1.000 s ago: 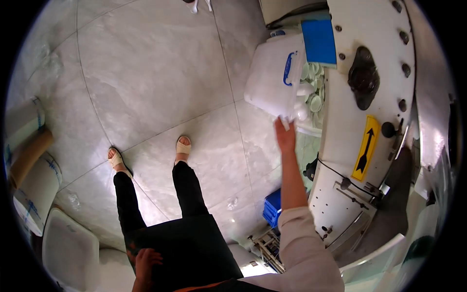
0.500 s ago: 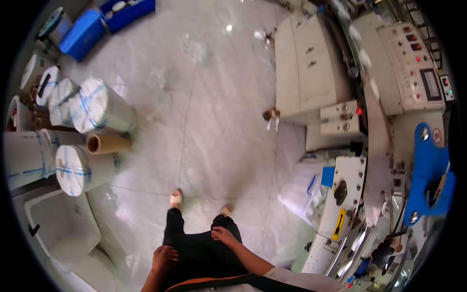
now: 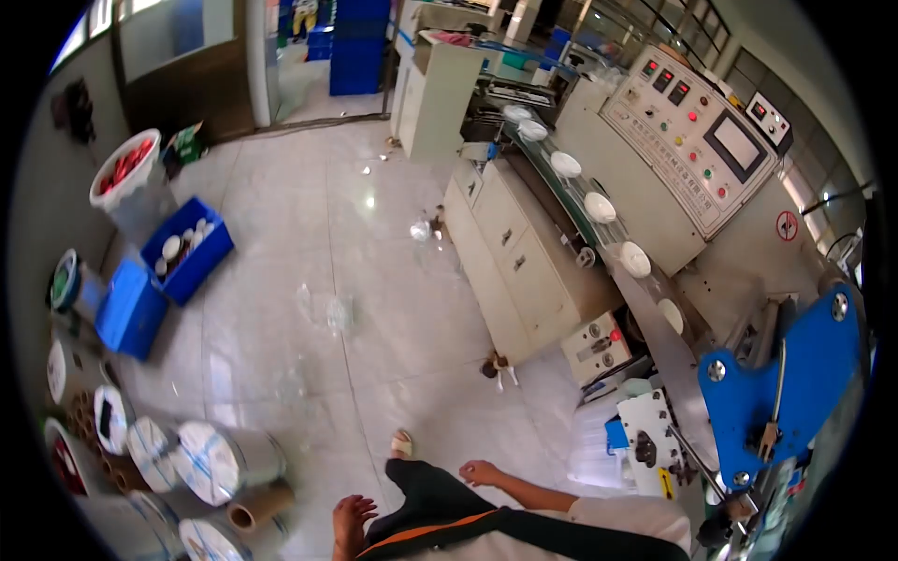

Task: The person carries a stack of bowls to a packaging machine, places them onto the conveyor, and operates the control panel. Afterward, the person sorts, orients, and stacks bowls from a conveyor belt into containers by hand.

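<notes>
Tiled floor spreads ahead; present step seems walking. Left hand and right hand are empty, fingers loosely apart; cardboard tube lies at nine o'clock, translucent box at three; grasping would need approach.

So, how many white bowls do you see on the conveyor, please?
6 bowls: two toward the far end of the conveyor, three along its middle, one nearest the blue bracket; more may be hidden.

Dark apron (orange-edged), blue crate, white bowls.
</notes>
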Demonstrator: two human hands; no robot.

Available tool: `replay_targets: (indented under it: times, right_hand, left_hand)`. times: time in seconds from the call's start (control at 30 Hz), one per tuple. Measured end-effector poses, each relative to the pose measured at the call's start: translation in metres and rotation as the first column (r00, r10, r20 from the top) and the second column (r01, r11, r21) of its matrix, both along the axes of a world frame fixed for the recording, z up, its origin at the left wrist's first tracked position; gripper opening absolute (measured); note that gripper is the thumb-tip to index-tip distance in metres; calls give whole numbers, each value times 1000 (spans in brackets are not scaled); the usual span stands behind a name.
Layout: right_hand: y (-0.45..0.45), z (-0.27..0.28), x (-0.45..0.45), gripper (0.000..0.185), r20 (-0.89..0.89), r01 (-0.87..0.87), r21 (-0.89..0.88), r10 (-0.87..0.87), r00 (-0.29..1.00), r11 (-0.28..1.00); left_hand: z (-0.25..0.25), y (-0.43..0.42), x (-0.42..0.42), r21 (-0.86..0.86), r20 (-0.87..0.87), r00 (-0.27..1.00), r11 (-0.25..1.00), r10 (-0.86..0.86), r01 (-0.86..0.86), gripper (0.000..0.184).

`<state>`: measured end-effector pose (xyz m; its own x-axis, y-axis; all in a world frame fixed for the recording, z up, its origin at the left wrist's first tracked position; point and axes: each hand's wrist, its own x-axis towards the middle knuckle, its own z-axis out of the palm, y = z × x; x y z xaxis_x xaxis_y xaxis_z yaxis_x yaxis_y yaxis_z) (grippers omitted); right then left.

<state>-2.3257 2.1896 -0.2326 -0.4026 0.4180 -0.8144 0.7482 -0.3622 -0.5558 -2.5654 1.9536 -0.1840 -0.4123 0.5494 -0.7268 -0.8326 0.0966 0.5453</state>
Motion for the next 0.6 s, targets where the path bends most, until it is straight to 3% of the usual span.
replay_targets:
  times: [0.07,0.13,0.2,0.33,0.4,0.5,0.57,0.6]
  right_hand:
    - [55,17,-44,36,9,-265,159,267,964,951]
    - [106,38,-82,32,-69,-215,248,238,969,945]
    - [151,62,-117,29,-236,-43,358,134,962,933]
    - [231,106,-163,28,-352,74,346,56,934,935]
    - [266,109,-167,27,-447,153,313,3,895,937]
    - [322,129,-170,26,-587,445,245,-233,775,862]
    - [367,171,-159,25,-663,630,237,-351,661,739]
    - [384,185,-150,25,-697,711,262,-382,607,653]
  left_hand:
    - [11,52,-29,27,59,998,999,-37,35,24]
    - [9,95,-52,68,15,992,990,-122,121,24]
    - [10,129,-80,45,-9,988,987,-151,152,23]
    - [51,210,-131,-37,12,988,987,-153,153,16]
    - [57,255,-156,30,265,961,997,-77,72,11]
    - [60,329,-196,-25,98,951,954,-294,298,17]
    - [48,389,-220,-17,76,919,921,-388,390,20]
    - [51,415,-231,12,-33,888,889,-458,458,23]
